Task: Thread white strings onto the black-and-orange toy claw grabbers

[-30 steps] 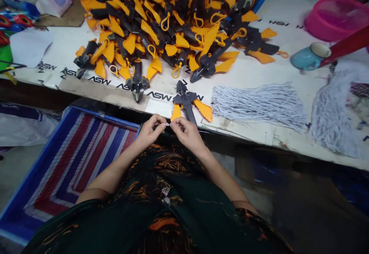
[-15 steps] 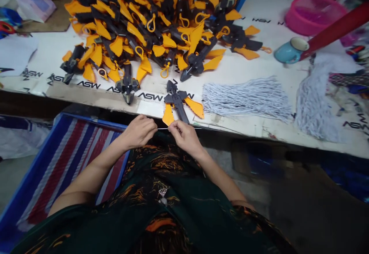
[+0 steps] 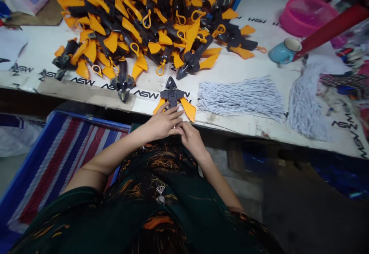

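Observation:
A dark grey toy with orange wings lies at the table's front edge, its pointed nose facing away from me. My left hand reaches over its tail end, fingers bent and touching it. Against those fingertips, my right hand is closed in a pinch. The thin white string that ran between my hands is hidden by my fingers. Right of the toy lies a flat bundle of white strings. Another similar toy rests to the left.
A large heap of orange and dark toys covers the back of the table. At the right are a second string bundle, a blue mug, a red tube and a pink basin. A striped sheet hangs low left.
My left hand has moved right, over the toy's tail, and meets my right hand. The toy has turned straighter. The string between my hands has gone out of sight.

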`<state>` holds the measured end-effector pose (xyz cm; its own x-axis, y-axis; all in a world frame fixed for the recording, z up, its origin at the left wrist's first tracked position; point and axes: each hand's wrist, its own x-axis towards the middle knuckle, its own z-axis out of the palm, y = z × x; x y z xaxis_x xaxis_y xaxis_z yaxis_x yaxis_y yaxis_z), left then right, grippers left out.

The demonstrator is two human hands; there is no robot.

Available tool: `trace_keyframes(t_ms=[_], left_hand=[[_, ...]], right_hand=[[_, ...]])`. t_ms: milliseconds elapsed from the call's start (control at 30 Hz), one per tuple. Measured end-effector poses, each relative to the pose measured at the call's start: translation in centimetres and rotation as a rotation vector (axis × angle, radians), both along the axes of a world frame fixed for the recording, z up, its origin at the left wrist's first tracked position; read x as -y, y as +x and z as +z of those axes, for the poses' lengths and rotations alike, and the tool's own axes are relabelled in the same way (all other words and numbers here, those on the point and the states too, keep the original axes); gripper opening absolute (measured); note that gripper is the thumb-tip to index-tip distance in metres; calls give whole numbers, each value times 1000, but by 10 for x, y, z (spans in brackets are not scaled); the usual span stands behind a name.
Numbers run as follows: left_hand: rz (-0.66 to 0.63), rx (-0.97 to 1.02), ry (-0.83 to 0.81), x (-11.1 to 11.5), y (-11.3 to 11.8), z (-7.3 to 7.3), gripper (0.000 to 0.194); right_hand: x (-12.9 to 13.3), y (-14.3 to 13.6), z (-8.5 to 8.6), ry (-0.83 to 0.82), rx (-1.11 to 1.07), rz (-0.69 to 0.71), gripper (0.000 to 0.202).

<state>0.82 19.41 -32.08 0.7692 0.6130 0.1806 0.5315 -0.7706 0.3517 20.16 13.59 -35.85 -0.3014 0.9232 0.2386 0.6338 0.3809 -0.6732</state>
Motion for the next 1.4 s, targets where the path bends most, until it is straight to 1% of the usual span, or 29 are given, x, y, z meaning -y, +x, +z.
trace_keyframes(t_ms=[67,167,233,300,367,467,500,567,633,667,700,767,867,933,1000,1167,1400], left_hand=[[7,-52,6,-2,2,-8,49],[36,-48,-24,-3,-15,-16,48],[51,-17,-61,-3,-26,-15,45],[66,39,-107,-2,-30,-10,40],[95,127,-170,-1,-24,-4,34],[166,272,-310,-1,-6,4,31],[191,313,-374,-1,0,6,30],[247,379,-508,-4,10,7,30],[292,422,-588,-6,16,6,31],[303,426,-577,-7,18,5,28],[306,414,-525,-7,18,4,24],[302,343,-327,-8,16,2,22],[294,162,16,-7,8,1,23],[268,53,172,-7,3,0,23],[229,-16,267,-8,-2,0,23],[134,-90,367,-11,-7,3,20],[105,-115,340,-11,-9,7,21]], right_hand=[[3,7,3,44,63,-21,21],[9,31,14,129,122,-120,18],[15,41,21,192,119,-203,16],[20,39,27,259,73,-238,15],[22,24,28,329,7,-176,17],[22,-6,21,412,-30,29,19],[21,-14,17,429,-29,76,19],[18,-26,8,437,-27,107,17],[16,-31,1,418,-35,97,17],[15,-32,-2,403,-42,92,17],[15,-31,-4,388,-52,89,16],[17,-27,-7,366,-81,79,16],[23,-18,-10,355,-102,67,20],[27,-10,-12,343,-101,50,25],[31,-3,-15,317,-100,21,28],[35,7,-21,249,-79,-18,29],[33,7,-24,220,-69,-34,29]])
